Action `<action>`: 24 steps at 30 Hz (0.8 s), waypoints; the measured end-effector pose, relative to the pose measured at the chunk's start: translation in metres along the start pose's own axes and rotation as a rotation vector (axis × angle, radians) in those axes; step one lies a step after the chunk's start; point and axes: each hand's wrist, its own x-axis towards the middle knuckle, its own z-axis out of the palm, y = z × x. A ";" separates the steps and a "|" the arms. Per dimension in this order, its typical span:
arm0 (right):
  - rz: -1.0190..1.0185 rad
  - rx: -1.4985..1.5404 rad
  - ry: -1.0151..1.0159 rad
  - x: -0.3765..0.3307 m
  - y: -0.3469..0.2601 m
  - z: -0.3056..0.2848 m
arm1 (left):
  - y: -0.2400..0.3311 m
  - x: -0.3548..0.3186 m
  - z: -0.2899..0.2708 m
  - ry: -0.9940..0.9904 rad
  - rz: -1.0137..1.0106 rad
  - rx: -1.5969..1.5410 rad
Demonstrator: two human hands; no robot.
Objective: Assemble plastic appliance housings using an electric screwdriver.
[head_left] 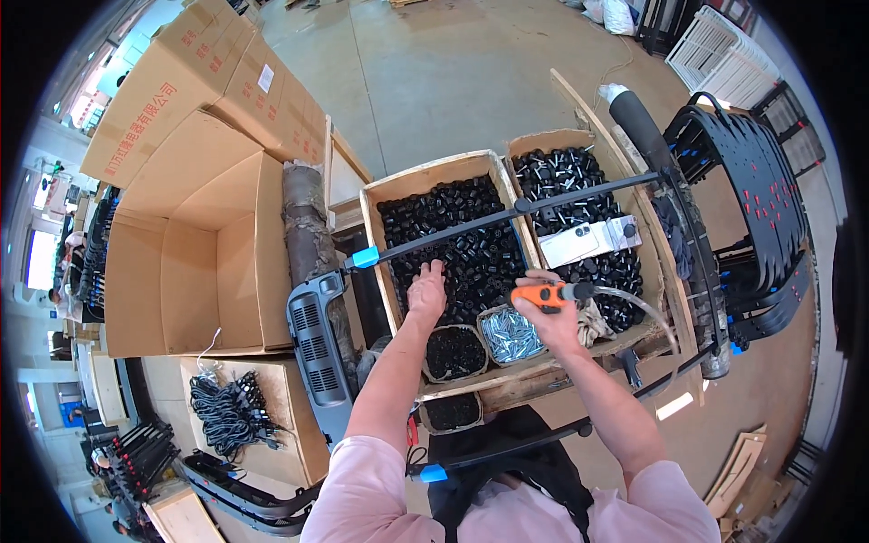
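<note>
My left hand (427,291) reaches into a wooden-framed box of small black plastic caps (453,213), fingers extended onto the parts and nothing visibly held. In my right hand (557,317) is an orange air tool (540,296), its grey end joined to a clear hose (643,304). The tool is above a small tray of silver screws (511,337). Beside that tray is another of tiny black parts (455,353). A black tubular frame (453,232) with blue wraps lies across the boxes, joined at left to a grey vented housing (320,339).
Black-headed bolts (559,176) fill the right box, with a white phone (575,244) on top. Padded posts (308,217) flank the boxes. An open carton (195,271) and bundled black cables (233,412) lie left; curved black panels (751,190) hang right.
</note>
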 end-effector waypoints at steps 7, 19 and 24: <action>0.002 -0.114 0.032 0.064 0.093 0.028 | -0.001 -0.009 -0.007 -0.034 0.035 -0.011; 0.547 -0.807 -0.288 0.036 0.031 0.008 | -0.014 -0.004 -0.008 0.239 -0.024 -0.247; -0.103 -1.534 -0.611 0.001 0.100 -0.006 | -0.018 -0.050 -0.043 -0.102 -0.428 -1.544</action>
